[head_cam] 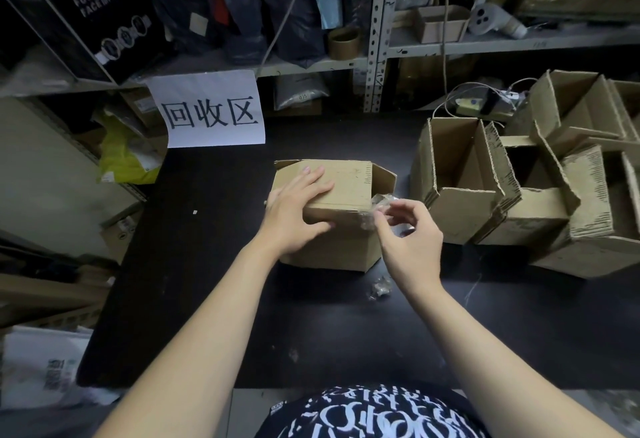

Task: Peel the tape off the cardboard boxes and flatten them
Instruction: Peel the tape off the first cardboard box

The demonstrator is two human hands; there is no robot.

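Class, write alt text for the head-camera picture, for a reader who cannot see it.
A left hand presses on a cardboard box on a dark table while the right hand pinches clear tape at the box's right edge. Open boxes stand to the right, shelves behind.

a stockroom: metal shelving point(375, 22) crammed with goods, stacked cardboard boxes point(485, 188).
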